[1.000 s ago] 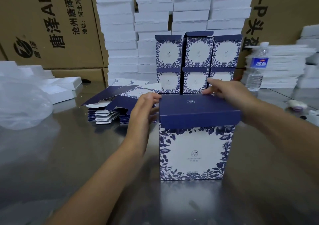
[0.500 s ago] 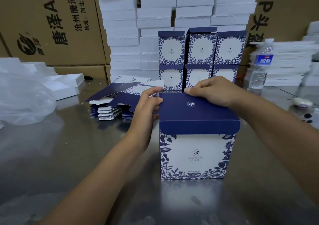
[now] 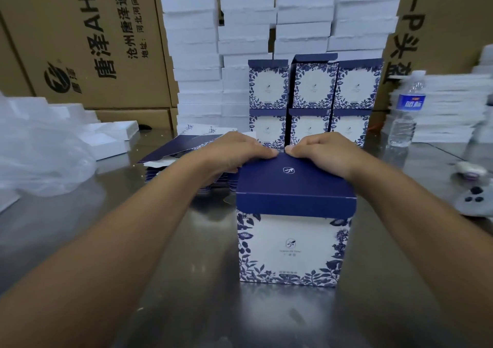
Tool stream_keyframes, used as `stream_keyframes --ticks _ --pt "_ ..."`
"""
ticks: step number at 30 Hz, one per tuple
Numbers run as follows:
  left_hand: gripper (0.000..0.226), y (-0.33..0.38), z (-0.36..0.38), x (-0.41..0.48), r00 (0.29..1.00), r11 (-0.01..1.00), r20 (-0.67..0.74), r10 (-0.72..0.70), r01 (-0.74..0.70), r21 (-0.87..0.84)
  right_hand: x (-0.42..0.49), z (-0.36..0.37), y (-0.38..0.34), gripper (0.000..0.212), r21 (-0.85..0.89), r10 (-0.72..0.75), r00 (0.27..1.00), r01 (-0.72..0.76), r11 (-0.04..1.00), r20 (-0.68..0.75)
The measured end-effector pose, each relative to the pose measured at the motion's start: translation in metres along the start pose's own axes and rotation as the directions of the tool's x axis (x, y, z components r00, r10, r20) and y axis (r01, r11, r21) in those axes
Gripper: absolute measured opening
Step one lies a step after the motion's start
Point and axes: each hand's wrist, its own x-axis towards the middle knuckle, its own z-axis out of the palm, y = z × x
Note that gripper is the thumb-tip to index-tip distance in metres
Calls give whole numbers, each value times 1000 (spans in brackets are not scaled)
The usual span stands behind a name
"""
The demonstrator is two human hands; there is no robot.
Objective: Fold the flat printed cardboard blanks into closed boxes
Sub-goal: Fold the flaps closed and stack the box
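- A tall printed cardboard box (image 3: 292,243), white-faced with a dark-blue leaf border, is seen standing upright on the reflective metal surface (image 3: 170,302), close in front of the camera.
- Its dark-blue lid flap (image 3: 290,184), marked with a small white emblem, is laid flat over the top, and the front lip is folded down over the upper edge of the front face.
- The left hand (image 3: 232,152) is placed at the far left corner of the lid; its fingers (image 3: 262,152) are curled close together and pressed down on the flap's rear edge.
- The right hand (image 3: 324,151) is set at the far right part of the lid, with fingers bent and bunched on the same edge, the thumb tips of both hands almost touching.
- A pile of flat dark-blue printed blanks (image 3: 186,150) is seen on the surface just left of the box, partly hidden by the left forearm.
- Six finished boxes of the same print (image 3: 312,99) are stacked in two rows behind the hands.
- Columns of white foam trays (image 3: 197,54) are piled behind them, against brown shipping cartons (image 3: 88,43).
- A clear plastic water bottle with a blue label (image 3: 405,112) stands at the right, and a crumpled clear plastic bag (image 3: 40,158) lies at the left.
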Motion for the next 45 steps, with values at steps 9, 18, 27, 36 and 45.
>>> stream_keyframes --ticks 9,18,27,36,45 --pt "18 0 13 7 998 976 60 -19 32 -216 -4 -3 2 15 49 17 1000 -18 999 22" --pt "34 -18 10 -4 996 971 -84 24 -43 -233 -3 -4 3 22 30 24 999 -25 999 22" --pt "24 -15 28 -17 966 865 -238 -98 -36 -501 -7 -7 27 32 257 12 984 34 966 -175" --pt "32 -8 34 -16 930 869 -349 -113 -77 -489 -11 -1 41 31 443 -20 983 100 891 -181" --pt "18 -25 40 -24 912 712 -395 -114 -202 -673 -15 8 46 29 506 -45 965 175 844 -257"
